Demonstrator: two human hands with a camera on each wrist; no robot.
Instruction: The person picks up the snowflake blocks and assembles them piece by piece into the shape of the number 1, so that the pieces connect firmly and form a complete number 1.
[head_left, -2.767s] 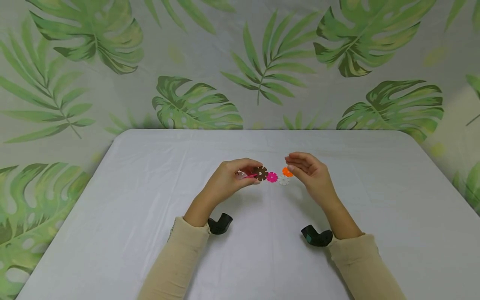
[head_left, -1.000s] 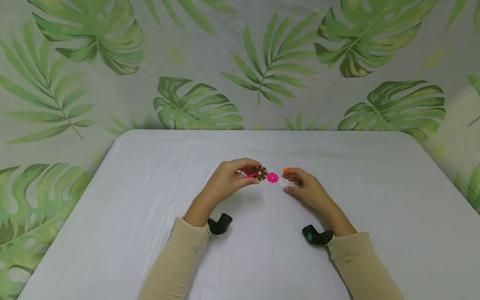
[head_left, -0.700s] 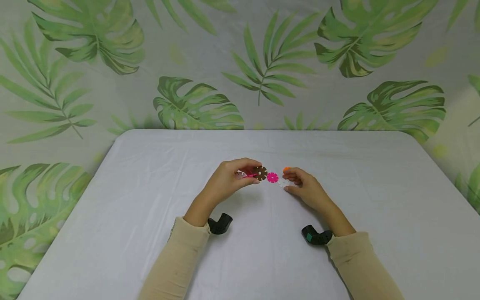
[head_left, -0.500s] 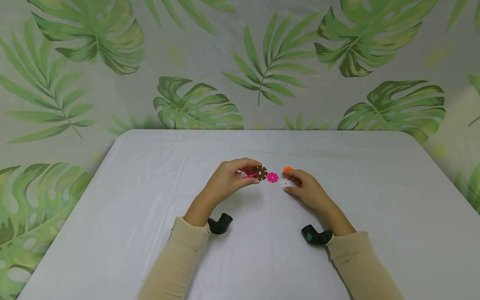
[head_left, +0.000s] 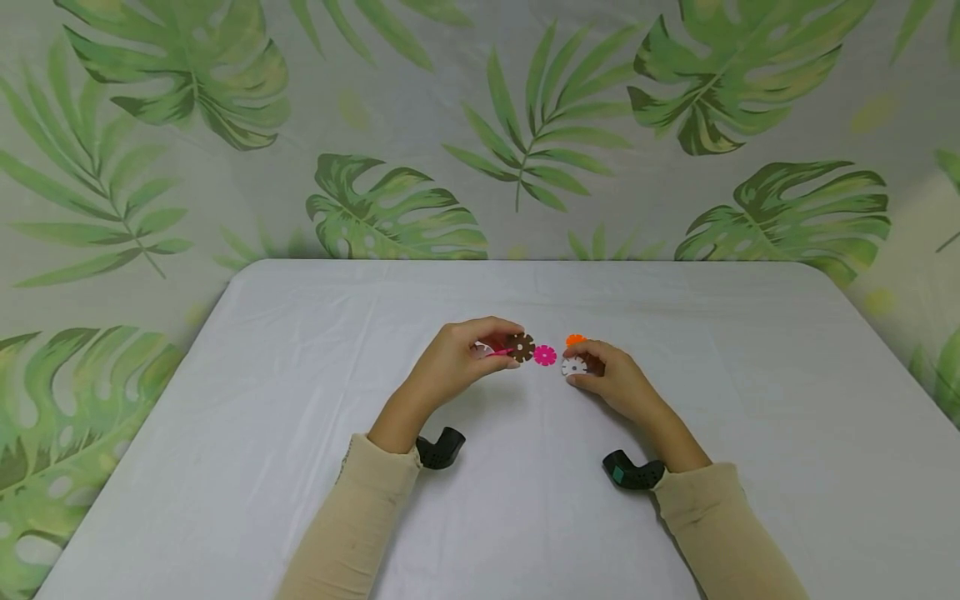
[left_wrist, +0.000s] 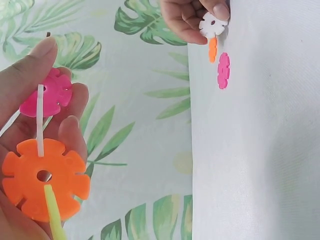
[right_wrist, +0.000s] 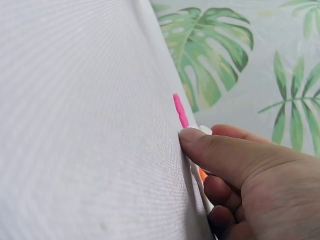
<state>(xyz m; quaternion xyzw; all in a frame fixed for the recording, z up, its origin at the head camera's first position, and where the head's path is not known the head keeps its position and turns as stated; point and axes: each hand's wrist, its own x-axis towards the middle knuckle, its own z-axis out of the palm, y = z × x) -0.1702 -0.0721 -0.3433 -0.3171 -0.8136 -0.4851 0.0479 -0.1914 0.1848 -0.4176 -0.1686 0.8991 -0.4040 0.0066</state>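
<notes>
My left hand (head_left: 453, 360) holds a joined chain of notched plastic discs above the table. A brown disc (head_left: 521, 347) shows at its fingertips. In the left wrist view, a pink disc (left_wrist: 57, 92), a white disc seen edge-on (left_wrist: 40, 125), an orange disc (left_wrist: 30, 165) and a yellow disc seen edge-on (left_wrist: 54, 210) link together along the palm. My right hand (head_left: 618, 375) pinches a separate white disc (head_left: 574, 366) between thumb and fingers, tilted up from the cloth. Flat on the table between the hands lies a loose pink disc (head_left: 545, 356). Another orange disc (head_left: 576, 340) lies just beyond the right fingers, partly hidden.
A white cloth covers the table (head_left: 300, 483). Behind it hangs a leaf-patterned backdrop (head_left: 405, 100). Black wrist cameras, one at the left cuff (head_left: 442, 448) and one at the right cuff (head_left: 633, 471), stick out inward over the table.
My right hand has come down from above the discs and taken the white disc, lifting its edge and drawing it slightly away from the pink one. The left hand has stayed put.
</notes>
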